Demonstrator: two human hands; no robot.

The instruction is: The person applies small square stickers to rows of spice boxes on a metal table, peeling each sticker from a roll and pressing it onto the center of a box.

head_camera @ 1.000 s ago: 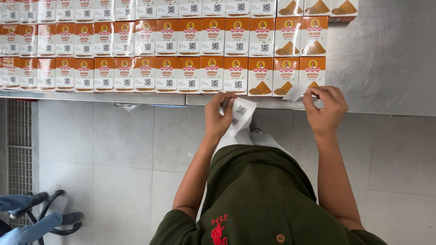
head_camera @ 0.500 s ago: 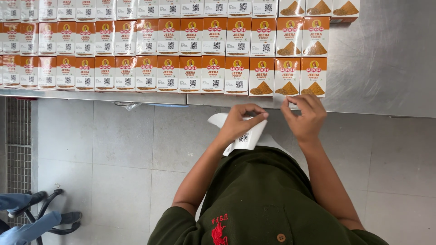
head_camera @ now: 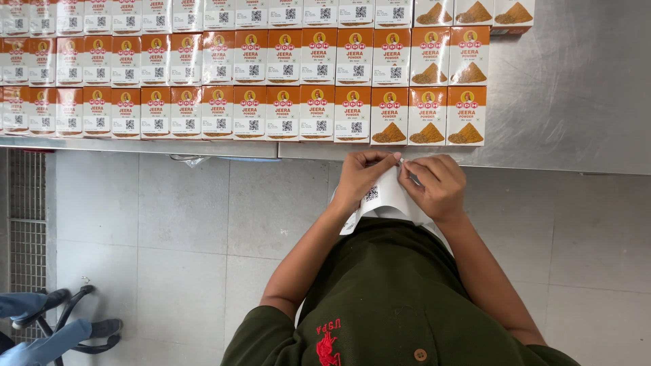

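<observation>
left hand (head_camera: pixel 363 177): fingers curled, pinching sheet (head_camera: pixel 383 196) | right hand (head_camera: pixel 434 184): bent at wrist, pinching sheet's top edge | boxes (head_camera: pixel 271 81) on desk (head_camera: pixel 576 95)

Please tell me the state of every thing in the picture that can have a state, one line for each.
Left hand: pinching the top of the sticker sheet.
Right hand: fingertips at the sheet's top edge, meeting the left hand.
Sticker sheet: white, held up against the body, bent.
Boxes: closed, lying flat in tight rows.
Table: steel, boxes on its left part.
</observation>
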